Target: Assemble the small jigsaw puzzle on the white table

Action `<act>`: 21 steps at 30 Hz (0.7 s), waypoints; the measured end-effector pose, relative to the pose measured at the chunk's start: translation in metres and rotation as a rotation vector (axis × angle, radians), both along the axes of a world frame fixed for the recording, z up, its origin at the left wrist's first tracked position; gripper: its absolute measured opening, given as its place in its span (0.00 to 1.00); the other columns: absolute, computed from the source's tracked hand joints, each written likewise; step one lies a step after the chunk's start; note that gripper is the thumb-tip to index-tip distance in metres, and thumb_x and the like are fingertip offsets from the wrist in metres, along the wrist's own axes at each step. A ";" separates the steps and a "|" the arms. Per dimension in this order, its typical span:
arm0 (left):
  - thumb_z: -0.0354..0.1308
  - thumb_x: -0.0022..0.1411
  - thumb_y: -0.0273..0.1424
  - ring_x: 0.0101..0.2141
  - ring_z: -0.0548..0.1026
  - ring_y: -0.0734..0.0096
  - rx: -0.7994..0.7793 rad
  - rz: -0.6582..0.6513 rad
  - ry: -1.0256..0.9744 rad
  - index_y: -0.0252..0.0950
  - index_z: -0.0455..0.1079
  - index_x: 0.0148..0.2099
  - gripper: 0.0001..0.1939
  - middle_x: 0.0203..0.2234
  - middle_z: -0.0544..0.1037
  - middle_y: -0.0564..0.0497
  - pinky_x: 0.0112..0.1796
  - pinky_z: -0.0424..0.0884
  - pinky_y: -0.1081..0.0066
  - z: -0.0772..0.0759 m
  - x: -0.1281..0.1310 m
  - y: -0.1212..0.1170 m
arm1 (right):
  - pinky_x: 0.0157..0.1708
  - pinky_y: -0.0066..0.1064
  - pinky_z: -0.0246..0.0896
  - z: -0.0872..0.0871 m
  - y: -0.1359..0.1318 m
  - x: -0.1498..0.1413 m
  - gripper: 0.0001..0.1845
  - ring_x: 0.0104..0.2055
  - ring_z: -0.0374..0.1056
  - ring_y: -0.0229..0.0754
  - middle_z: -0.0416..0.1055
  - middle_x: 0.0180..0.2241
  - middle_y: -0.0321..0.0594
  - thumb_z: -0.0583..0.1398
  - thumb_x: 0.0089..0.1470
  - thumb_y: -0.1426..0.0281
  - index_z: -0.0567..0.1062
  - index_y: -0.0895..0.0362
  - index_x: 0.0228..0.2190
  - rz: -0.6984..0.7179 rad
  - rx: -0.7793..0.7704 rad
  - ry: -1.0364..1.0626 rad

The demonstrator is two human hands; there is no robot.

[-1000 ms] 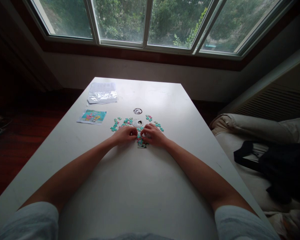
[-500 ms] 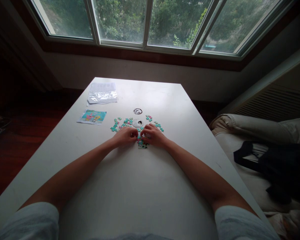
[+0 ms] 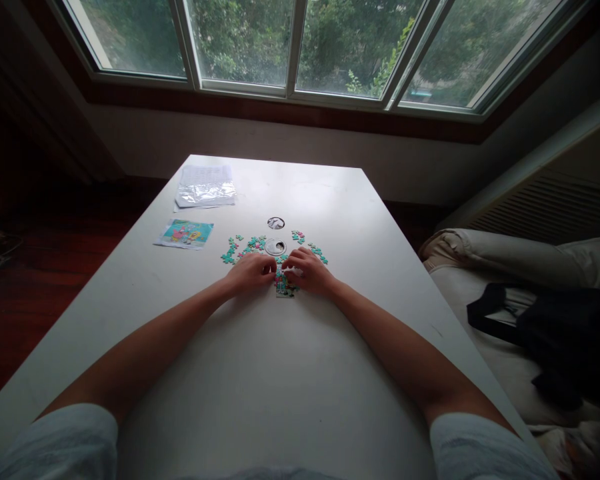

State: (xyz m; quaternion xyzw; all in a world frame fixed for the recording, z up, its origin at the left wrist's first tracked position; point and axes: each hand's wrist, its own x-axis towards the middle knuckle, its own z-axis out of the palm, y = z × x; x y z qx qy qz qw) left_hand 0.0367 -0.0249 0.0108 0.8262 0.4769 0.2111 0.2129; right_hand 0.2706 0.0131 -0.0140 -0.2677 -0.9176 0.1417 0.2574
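Note:
A small joined section of a jigsaw puzzle (image 3: pixel 285 291) lies on the white table between my two hands. My left hand (image 3: pixel 253 272) rests at its left edge with the fingers curled and closed; what they hold, if anything, is hidden. On the other side, my right hand (image 3: pixel 307 270) bends its fingers over the section's upper right part, with a pale puzzle piece (image 3: pixel 293 271) at the fingertips. Loose turquoise and pink puzzle pieces (image 3: pixel 253 247) lie scattered just beyond my left hand. More loose pieces (image 3: pixel 318 252) sit beyond my right hand.
Two round cable holes, a nearer one (image 3: pixel 275 247) and a farther one (image 3: pixel 276 223), open in the table (image 3: pixel 280 373). A picture card (image 3: pixel 185 233) and papers in a clear sleeve (image 3: pixel 206 185) lie at left. A couch (image 3: pixel 460 287) with a dark bag (image 3: pixel 565 333) stands right.
The fingers of my right hand have shifted very slightly over the puzzle section, uncovering a little more of it. My left hand stays almost still.

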 end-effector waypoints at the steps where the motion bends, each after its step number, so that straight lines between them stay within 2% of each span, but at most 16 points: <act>1: 0.58 0.60 0.29 0.30 0.71 0.67 0.026 0.008 0.003 0.39 0.77 0.37 0.06 0.26 0.76 0.52 0.34 0.61 0.70 -0.001 0.000 0.001 | 0.47 0.41 0.58 -0.001 0.001 0.000 0.05 0.43 0.63 0.48 0.72 0.37 0.41 0.61 0.61 0.70 0.77 0.51 0.40 -0.031 0.009 0.017; 5: 0.55 0.64 0.28 0.38 0.73 0.61 0.152 0.027 0.082 0.42 0.78 0.50 0.15 0.34 0.78 0.48 0.43 0.63 0.65 -0.006 -0.004 0.005 | 0.47 0.42 0.58 -0.007 0.005 0.001 0.12 0.44 0.62 0.49 0.72 0.37 0.43 0.59 0.61 0.73 0.78 0.51 0.45 -0.180 0.045 0.017; 7: 0.54 0.65 0.27 0.42 0.73 0.59 0.194 0.025 0.156 0.43 0.77 0.53 0.17 0.37 0.78 0.46 0.45 0.63 0.63 -0.008 -0.006 0.006 | 0.47 0.42 0.58 -0.008 0.006 0.001 0.12 0.44 0.62 0.49 0.71 0.38 0.43 0.60 0.61 0.71 0.79 0.50 0.46 -0.213 0.052 -0.027; 13: 0.54 0.67 0.31 0.43 0.72 0.57 0.251 0.071 0.300 0.43 0.78 0.49 0.13 0.38 0.77 0.46 0.45 0.64 0.60 -0.006 -0.006 0.005 | 0.48 0.41 0.57 -0.003 0.002 0.000 0.08 0.45 0.62 0.49 0.72 0.38 0.43 0.61 0.62 0.68 0.80 0.51 0.42 -0.291 0.045 -0.106; 17: 0.54 0.68 0.33 0.41 0.72 0.58 0.268 0.120 0.311 0.42 0.77 0.44 0.10 0.36 0.76 0.47 0.45 0.65 0.59 -0.005 -0.008 0.004 | 0.48 0.40 0.58 -0.001 0.002 0.000 0.07 0.46 0.62 0.50 0.72 0.38 0.43 0.62 0.61 0.67 0.79 0.52 0.40 -0.336 0.033 -0.123; 21: 0.53 0.69 0.33 0.41 0.72 0.58 0.293 0.168 0.285 0.41 0.77 0.43 0.11 0.38 0.76 0.46 0.46 0.66 0.59 -0.008 -0.011 0.006 | 0.49 0.40 0.57 -0.003 0.003 0.000 0.08 0.46 0.63 0.50 0.72 0.39 0.44 0.61 0.62 0.67 0.80 0.50 0.43 -0.345 0.036 -0.127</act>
